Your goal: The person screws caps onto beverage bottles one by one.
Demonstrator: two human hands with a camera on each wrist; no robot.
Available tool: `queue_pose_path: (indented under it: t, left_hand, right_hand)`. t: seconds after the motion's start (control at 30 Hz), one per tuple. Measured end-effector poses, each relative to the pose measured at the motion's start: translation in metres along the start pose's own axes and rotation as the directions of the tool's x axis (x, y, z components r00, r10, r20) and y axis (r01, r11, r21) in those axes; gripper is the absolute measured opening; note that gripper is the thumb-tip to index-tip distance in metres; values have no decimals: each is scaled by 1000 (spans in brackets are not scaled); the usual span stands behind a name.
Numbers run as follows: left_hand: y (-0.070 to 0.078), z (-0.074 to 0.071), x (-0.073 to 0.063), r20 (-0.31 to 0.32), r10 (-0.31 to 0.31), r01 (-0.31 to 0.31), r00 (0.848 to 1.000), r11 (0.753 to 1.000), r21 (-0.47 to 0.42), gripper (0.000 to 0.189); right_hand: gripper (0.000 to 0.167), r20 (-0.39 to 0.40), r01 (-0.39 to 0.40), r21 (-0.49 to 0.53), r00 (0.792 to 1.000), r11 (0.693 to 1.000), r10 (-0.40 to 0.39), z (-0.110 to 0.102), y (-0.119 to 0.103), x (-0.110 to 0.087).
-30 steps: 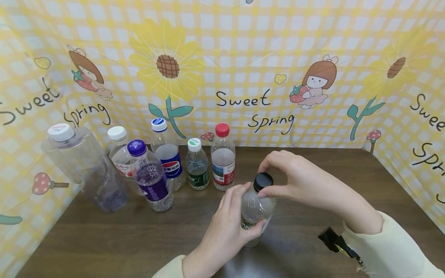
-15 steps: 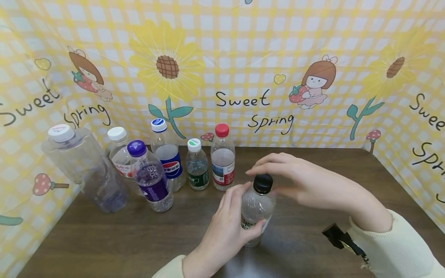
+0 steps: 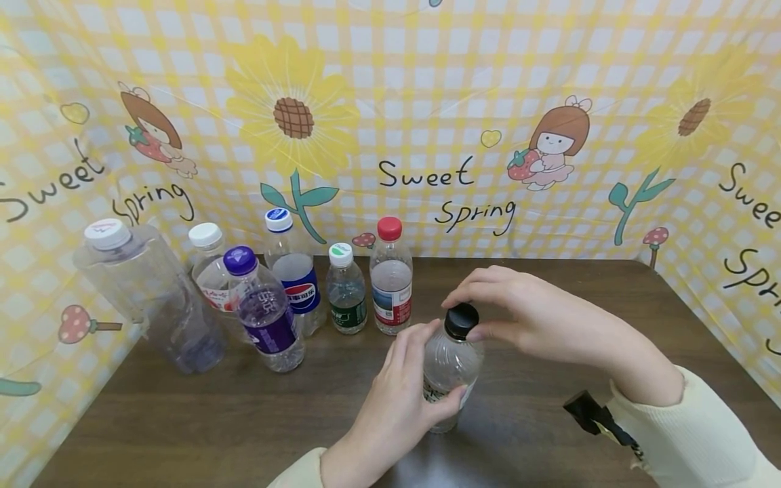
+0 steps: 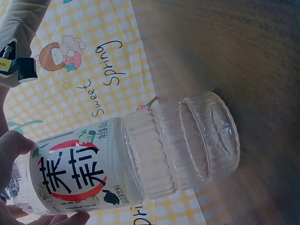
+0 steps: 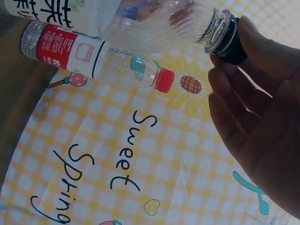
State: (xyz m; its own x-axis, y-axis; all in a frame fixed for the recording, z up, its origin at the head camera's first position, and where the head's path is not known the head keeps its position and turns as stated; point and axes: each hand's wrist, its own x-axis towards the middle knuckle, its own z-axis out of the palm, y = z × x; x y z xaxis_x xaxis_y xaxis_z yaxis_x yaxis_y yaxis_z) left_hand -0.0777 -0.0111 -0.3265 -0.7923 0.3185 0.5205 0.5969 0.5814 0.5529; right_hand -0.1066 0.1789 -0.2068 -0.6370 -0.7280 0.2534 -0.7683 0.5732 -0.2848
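A clear plastic bottle (image 3: 450,362) stands upright on the table, and its label with green and red print (image 4: 75,171) shows in the left wrist view. My left hand (image 3: 393,400) grips the bottle's upper body, thumb on the near side and fingers on the far left. On its neck sits a black cap (image 3: 462,321). Thumb and forefinger of my right hand (image 3: 518,315) pinch that cap from the right and behind. From the right wrist view, the right thumb lies against the cap's edge (image 5: 234,44) and the other fingers bend loosely below it.
Several capped bottles stand at the back left: a large white-capped one (image 3: 177,305), a purple-capped one (image 3: 268,318), a Pepsi bottle (image 3: 299,285), a small green-labelled one (image 3: 346,298) and a red-capped one (image 3: 392,285). A patterned cloth (image 3: 342,135) hangs behind the brown table (image 3: 586,325).
My right hand was on the cap, opened its fingers around it half a second ago, and has closed on it again. The left hand and bottle have stayed in place.
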Motion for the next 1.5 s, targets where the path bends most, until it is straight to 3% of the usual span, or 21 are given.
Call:
queue_pose_path:
  t: [0.2,0.33,0.53,0.67,0.77,0.93,1.07,1.2,1.33,1.5]
  left_hand:
    - [0,0,0,-8,-1,1,1000,1000,10,78]
    - [1,0,1,12,-19,19,1000,1000,3,77]
    - [1,0,1,25,-25,25,999,1000,6,76]
    - [1,0,0,25,-27,27,999,1000,10,76]
    - [1,0,0,26,-31,30,999,999,12,77]
    - [0,2,-1,10,-22,22,1000,1000,9,78]
    - [-1,3,-1,-16,-2,2,1000,1000,15,78]
    - [0,3,-1,-33,11,-10,999,1000,26,76]
    - [0,2,-1,-32,12,-11,999,1000,27,76]
    - [1,2,0,-13,2,-2,1000,1000,16,76]
  right_hand:
    - [28,-39,-46,-72,998,996,44,2,-4,3]
    - [26,-56,-124,-84,991,989,119,4,-6,4]
    - [33,-89,-258,-146,965,955,247,10,-10,8]
    - [37,-110,-288,-204,956,935,271,15,-13,10]
    - [43,-85,-292,-199,956,936,280,16,-13,8]
    - [57,34,-236,-53,971,970,238,10,-8,2]
    - [56,55,-81,27,995,996,79,4,-4,-3]
    - [57,38,49,11,998,999,-49,1,-2,-4]
    - [47,18,86,-6,996,996,-85,1,-1,-3]
    - [41,17,74,-12,997,997,-74,0,-1,-2]
